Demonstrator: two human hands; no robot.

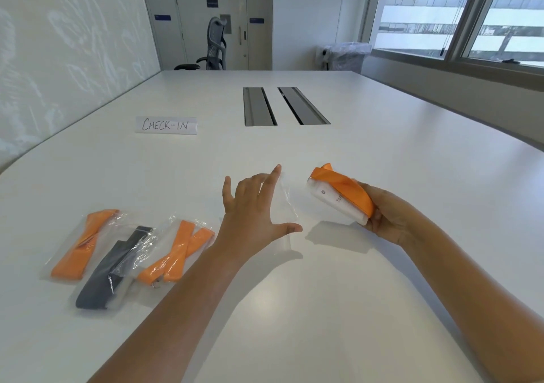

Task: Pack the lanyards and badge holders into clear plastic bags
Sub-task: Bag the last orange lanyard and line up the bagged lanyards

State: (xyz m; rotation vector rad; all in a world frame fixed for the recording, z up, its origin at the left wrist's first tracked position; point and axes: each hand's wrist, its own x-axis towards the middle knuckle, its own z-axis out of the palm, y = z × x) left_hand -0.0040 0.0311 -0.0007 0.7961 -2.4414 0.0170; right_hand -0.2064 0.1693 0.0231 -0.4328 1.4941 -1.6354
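My right hand [385, 221] is closed around a white badge holder [332, 203] with a folded orange lanyard [350, 190] laid over it, lifted a little off the white table [323, 294]. My left hand [253, 209] hovers with fingers spread over an empty clear plastic bag [287, 203] lying flat on the table; whether it touches the bag I cannot tell. At the left lie three filled clear bags: one with an orange lanyard [85, 244], one with a dark lanyard [114, 268], one with an orange lanyard [176, 253].
A paper sign reading CHECK-IN [165, 125] lies further back on the left. Two cable slots [282, 106] are set into the table's middle. An office chair [213, 46] stands at the far end, a lined bin [346, 56] by the window wall.
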